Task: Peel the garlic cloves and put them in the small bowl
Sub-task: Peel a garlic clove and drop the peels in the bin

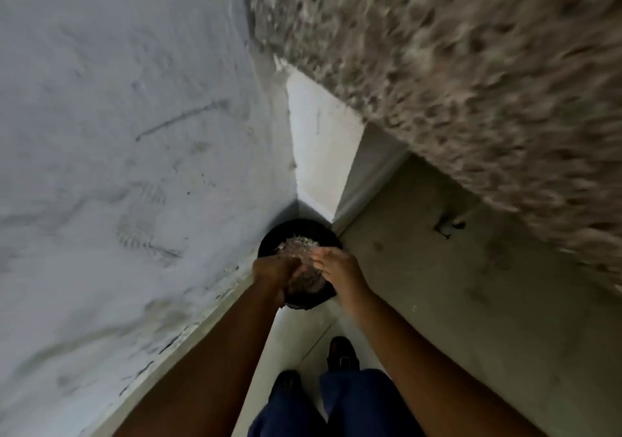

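A round black bin (269, 244) stands on the floor in the corner, holding a pale heap of papery garlic skins (299, 245). Both my hands hover over its near half. My left hand (276, 271) is seen from the back, its fingers turned down and inward over the skins; whether it holds anything is hidden. My right hand (340, 268) is close beside it, fingers loosely spread toward the left hand, with nothing clearly in them. No garlic cloves or small bowl are in view.
A grey plastered wall (117, 167) runs along the left. At the right, a speckled stone counter edge (471, 66) overhangs a cabinet front (471, 285). My feet in dark shoes (341, 352) stand on the pale floor just behind the bin.
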